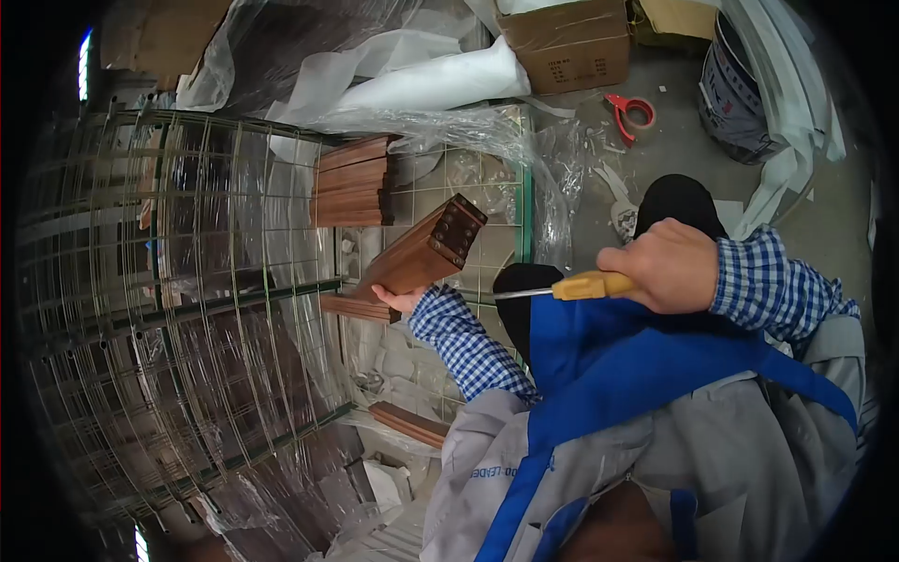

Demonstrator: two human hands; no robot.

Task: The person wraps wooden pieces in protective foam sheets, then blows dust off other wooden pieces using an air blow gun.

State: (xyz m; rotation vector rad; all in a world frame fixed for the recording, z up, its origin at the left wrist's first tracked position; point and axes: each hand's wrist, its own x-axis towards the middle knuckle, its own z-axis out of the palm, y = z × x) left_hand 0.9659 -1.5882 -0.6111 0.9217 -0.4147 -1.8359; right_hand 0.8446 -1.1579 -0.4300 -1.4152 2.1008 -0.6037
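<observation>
My left hand (401, 298) is closed around the underside of a bundle of reddish-brown wooden pieces (412, 251). The bundle tilts, and its dark end with several round holes or fittings faces up and to the right. In my right hand (667, 267) is a screwdriver (592, 285) with a yellow handle, gripped in a fist. Its metal shaft points left, below and apart from the bundle's end. Behind the bundle a stack of similar brown wooden pieces (353, 183) lies on the wire rack. The fingers under the bundle are partly hidden.
A green-framed wire rack (206, 309) fills the left side, with plastic film hanging on it. On the floor are a red tape dispenser (629, 116), a glove (620, 204), a bucket (735, 94) and a cardboard box (573, 51). A white foam roll (440, 82) lies at the back.
</observation>
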